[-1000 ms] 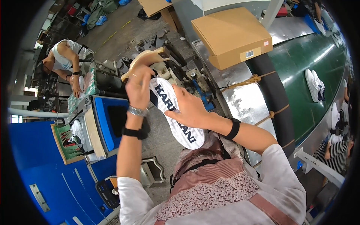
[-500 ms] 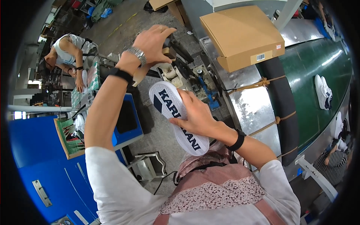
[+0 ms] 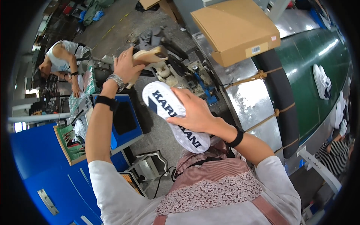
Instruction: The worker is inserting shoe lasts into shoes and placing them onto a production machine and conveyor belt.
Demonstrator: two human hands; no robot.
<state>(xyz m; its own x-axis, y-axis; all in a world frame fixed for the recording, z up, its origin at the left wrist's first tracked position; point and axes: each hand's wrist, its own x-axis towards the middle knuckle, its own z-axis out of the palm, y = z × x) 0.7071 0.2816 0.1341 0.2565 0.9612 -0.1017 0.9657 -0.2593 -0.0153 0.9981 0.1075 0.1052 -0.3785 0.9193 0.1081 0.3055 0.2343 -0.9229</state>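
Note:
My right hand (image 3: 195,112) grips a shoe (image 3: 161,98) with its sole turned up. The sole is white with a zigzag tread and dark lettering, and my thumb lies across its middle. The shoe's upper is hidden beneath. Ahead and to the left, my left hand (image 3: 127,69) closes round the near end of a tan, shoe-last-shaped piece (image 3: 149,56), thumb along its lower side. Some of those fingers are hard to make out. The piece sits over a floor machine with cream-coloured parts (image 3: 167,75) and a blue lever (image 3: 205,88).
A cardboard box (image 3: 236,30) rests on the metal edge of a green conveyor belt (image 3: 307,82) at right, where white shoes (image 3: 321,80) lie. A blue cabinet (image 3: 41,150) and a tray (image 3: 73,146) are at left. Co-workers (image 3: 62,56) are at far left and lower right.
My left hand has moved left and toward me, from open above the machine to the near end of the tan piece. The shoe stays in my right hand, sole up.

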